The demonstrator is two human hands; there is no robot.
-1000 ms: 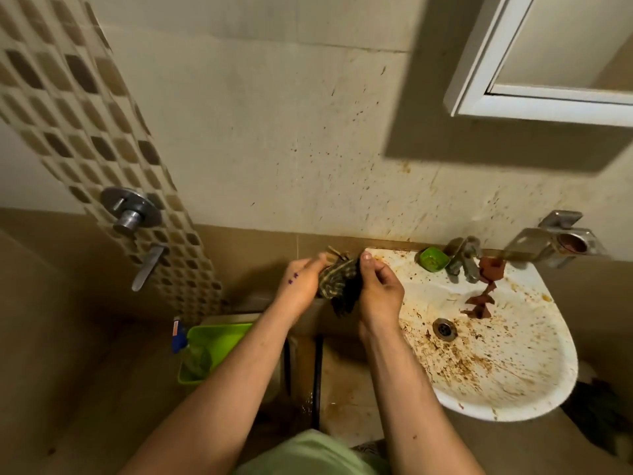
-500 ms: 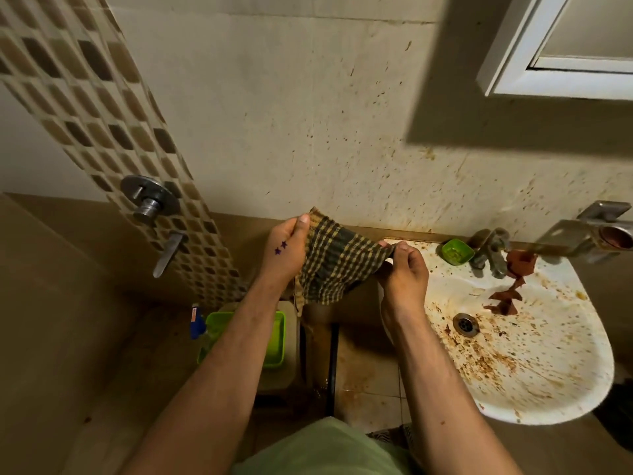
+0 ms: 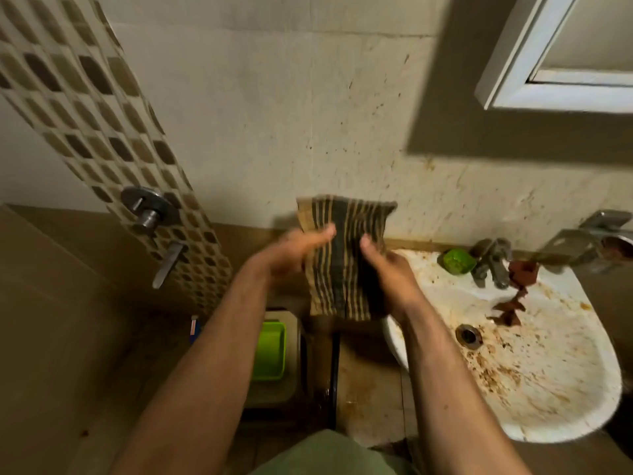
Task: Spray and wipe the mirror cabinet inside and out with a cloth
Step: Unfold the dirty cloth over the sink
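Note:
A dark cloth with tan stripes hangs spread out in front of the wall, left of the sink. My left hand grips its left side with the thumb on the front. Its right side is held by my right hand, fingers behind the fabric. The white-framed mirror cabinet is mounted high on the wall at the top right, well above and to the right of both hands; only its lower left corner shows. No spray bottle is clearly in view.
A white sink speckled with brown stains sits at the right, with a tap, a green soap dish and red-brown scraps in it. A shower valve is on the mosaic tile strip. A green tub stands on the floor.
The cloth went from bunched between my hands to opened out flat and raised. Both hands lifted slightly, and the view shifted left so less of the cabinet shows.

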